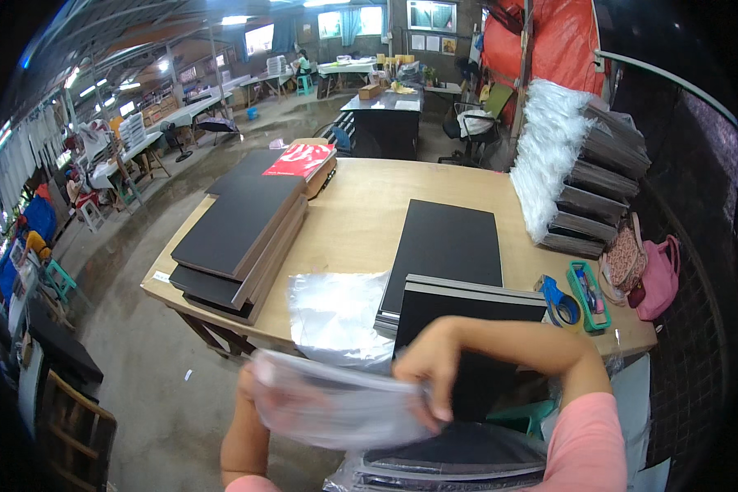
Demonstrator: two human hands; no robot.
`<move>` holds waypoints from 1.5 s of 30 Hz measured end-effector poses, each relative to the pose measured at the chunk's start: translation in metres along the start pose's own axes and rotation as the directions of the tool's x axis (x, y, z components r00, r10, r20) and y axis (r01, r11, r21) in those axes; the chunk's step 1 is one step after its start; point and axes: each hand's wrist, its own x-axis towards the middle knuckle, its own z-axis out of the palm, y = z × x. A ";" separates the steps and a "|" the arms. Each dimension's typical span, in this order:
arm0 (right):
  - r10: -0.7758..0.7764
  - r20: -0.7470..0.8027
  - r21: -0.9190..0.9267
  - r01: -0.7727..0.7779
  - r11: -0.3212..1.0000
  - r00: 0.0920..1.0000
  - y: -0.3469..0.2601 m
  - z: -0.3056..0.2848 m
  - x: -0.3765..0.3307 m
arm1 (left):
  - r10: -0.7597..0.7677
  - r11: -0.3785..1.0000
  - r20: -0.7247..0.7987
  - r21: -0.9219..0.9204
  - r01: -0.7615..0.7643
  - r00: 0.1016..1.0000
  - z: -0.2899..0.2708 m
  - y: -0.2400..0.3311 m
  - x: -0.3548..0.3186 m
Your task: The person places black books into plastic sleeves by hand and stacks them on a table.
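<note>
A clear plastic bag (pixel 344 410), blurred by motion, stretches between my hands above the near edge of the table. My right hand (pixel 432 361) grips its right end with bent fingers. At the other end, my left hand (pixel 283 398) shows through the film; its fingers are smeared, and I cannot tell whether it is inside or behind the bag. Just beneath lie black boards in clear plastic (pixel 459 455), close to my body. Beyond my hands, a flat clear bag (pixel 340 316) rests on the table beside a stack of black boards (pixel 447 242). Another black board stack (pixel 476 299) stands nearer, partly behind my right arm.
More black boards (pixel 242 221) are piled on the table's left, with a red-and-white packet (pixel 299 160) behind. At right are a blue tape dispenser (pixel 558 303), a green tray (pixel 589 297) of pens and a pink bag (pixel 660 275). Plastic-wrapped boards (pixel 590 172) rise at the back right.
</note>
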 end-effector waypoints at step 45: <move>0.300 -0.804 -0.150 0.663 0.733 -0.513 0.121 0.288 -0.035 | -0.855 0.340 0.067 -0.676 0.654 0.514 0.007 -0.144 -0.012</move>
